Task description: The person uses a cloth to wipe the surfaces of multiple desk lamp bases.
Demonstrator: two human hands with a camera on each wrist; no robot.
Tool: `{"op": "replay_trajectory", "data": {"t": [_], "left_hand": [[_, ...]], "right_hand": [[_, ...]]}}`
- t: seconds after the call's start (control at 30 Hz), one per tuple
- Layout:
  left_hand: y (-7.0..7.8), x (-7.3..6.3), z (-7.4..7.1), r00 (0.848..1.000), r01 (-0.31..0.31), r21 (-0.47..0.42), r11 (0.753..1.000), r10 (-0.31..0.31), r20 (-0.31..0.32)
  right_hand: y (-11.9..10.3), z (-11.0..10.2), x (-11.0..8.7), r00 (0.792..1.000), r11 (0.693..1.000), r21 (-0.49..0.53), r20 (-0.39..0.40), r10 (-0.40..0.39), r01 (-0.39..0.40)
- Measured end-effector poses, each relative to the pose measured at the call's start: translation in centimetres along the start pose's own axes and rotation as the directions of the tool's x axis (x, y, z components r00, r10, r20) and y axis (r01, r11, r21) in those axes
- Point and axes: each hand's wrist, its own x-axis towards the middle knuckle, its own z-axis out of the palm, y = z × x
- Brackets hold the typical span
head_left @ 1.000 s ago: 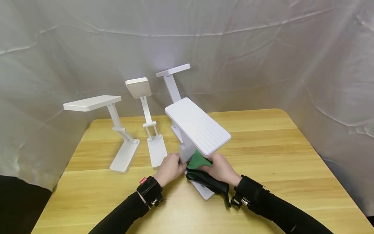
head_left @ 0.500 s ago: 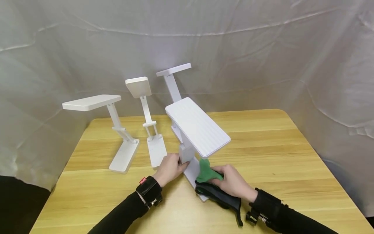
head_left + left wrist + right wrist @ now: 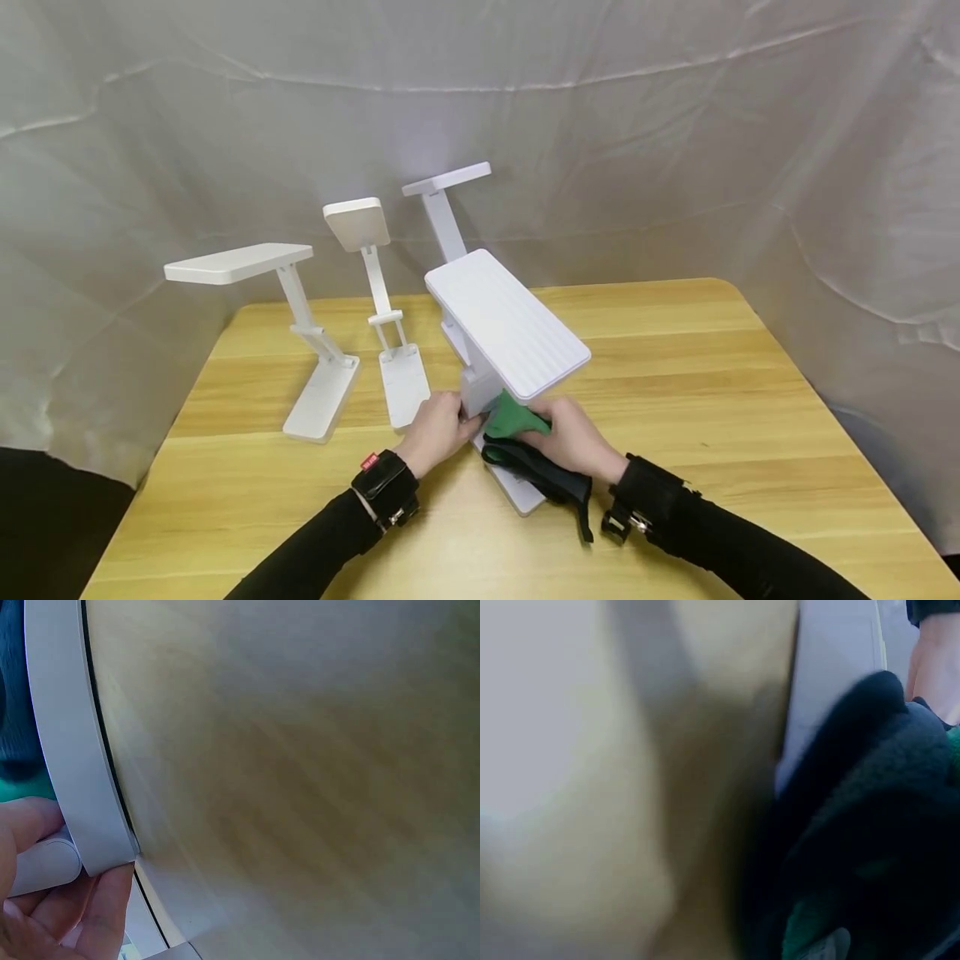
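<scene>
The right hand [image 3: 572, 437] pinches a green-and-dark cloth [image 3: 536, 468], centre frame, across the base [image 3: 517, 492] of the nearest lamp [image 3: 506, 325]; the left hand [image 3: 435, 429] grips that lamp near its upright. From the right hand's pinch the base lies leftward, its long axis slanting to lower right. The cloth looks limp, fuzzy; the lamp's white, rectangular head is finely ridged.

A white desk lamp [image 3: 508, 325] stands unfolded, its ribbed rectangular head above and between the left hand [image 3: 435, 433], which grips the foot of its stem, and the right hand [image 3: 573, 439], holding a bunched green-and-black cloth [image 3: 512, 418] over its base.
</scene>
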Motion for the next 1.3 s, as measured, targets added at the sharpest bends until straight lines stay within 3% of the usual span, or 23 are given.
{"op": "replay_trajectory", "data": {"t": [0.17, 0.3, 0.5, 0.73, 0.83, 1.1, 1.2, 1.3], "left_hand": [[0.2, -0.1, -0.1, 1.000, 0.012, -0.038, 0.999, -0.012, 0.016], [0.2, -0.1, -0.2, 1.000, 0.016, -0.038, 0.999, -0.015, 0.012], [-0.1, -0.3, 0.1, 1.000, -0.017, -0.017, 1.000, 0.017, 0.001], [-0.4, -0.1, 0.5, 0.998, -0.038, 0.072, 0.997, 0.042, -0.055], [-0.3, 0.0, 0.4, 0.998, -0.033, 0.056, 0.998, 0.035, -0.050], [-0.2, -0.1, 0.2, 0.999, -0.034, 0.013, 0.999, 0.034, -0.024], [-0.2, 0.0, 0.1, 0.999, -0.042, 0.012, 0.999, 0.042, -0.024], [-0.2, 0.0, 0.1, 0.999, -0.048, 0.015, 0.999, 0.049, -0.025]], "right_hand": [[0.2, -0.6, -2.7, 0.997, 0.998, 0.061, 0.070, 0.028, -0.032], [0.2, -0.9, -3.7, 0.996, 0.997, 0.061, 0.083, 0.045, -0.050], [0.3, -0.3, -2.2, 0.998, 0.999, -0.003, 0.035, 0.050, -0.050], [0.1, 0.5, 0.3, 0.999, 0.998, -0.043, -0.037, 0.039, -0.040], [0.0, 0.4, -0.3, 0.999, 0.999, -0.005, -0.024, 0.045, -0.045], [0.0, -0.5, -4.3, 0.997, 0.995, 0.070, 0.049, 0.062, -0.065], [-0.1, -0.5, -3.9, 0.997, 0.997, 0.042, 0.035, 0.068, -0.069], [-0.2, -0.2, -2.1, 0.998, 0.998, -0.017, -0.001, 0.066, -0.066]]}}
